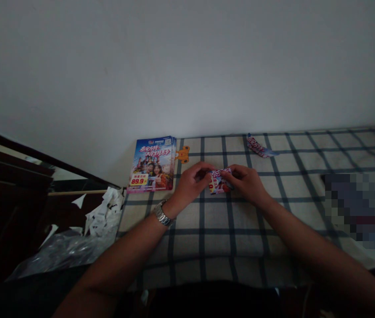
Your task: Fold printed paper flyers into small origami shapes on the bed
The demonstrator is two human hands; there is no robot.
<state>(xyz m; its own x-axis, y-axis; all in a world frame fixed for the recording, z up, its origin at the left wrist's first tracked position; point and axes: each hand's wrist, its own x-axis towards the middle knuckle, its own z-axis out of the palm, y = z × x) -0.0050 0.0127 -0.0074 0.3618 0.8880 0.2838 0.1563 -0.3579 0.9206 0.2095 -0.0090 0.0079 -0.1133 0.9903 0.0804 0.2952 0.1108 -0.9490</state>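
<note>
Between my two hands is a small folded flyer (216,183), printed in pink, blue and yellow, lying low over the checked cloth. My left hand (194,180), with a metal watch (162,213) on its wrist, pinches the flyer's left side. On its upper right part, the fingers of my right hand (246,182) press the paper. A stack of similar flyers (152,165), its top sheet showing "89.9", rests to the left by the wall. Toward the back right lies a folded paper piece (258,146) in the same colours.
A blue-and-white checked cloth (217,247) covers the surface, which meets a pale wall (207,66). An orange bear-shaped figure (183,154) is beside the stack. Torn white paper (106,212) and clear plastic (71,247) lie off the left edge. A blurred-out object (363,212) is at right.
</note>
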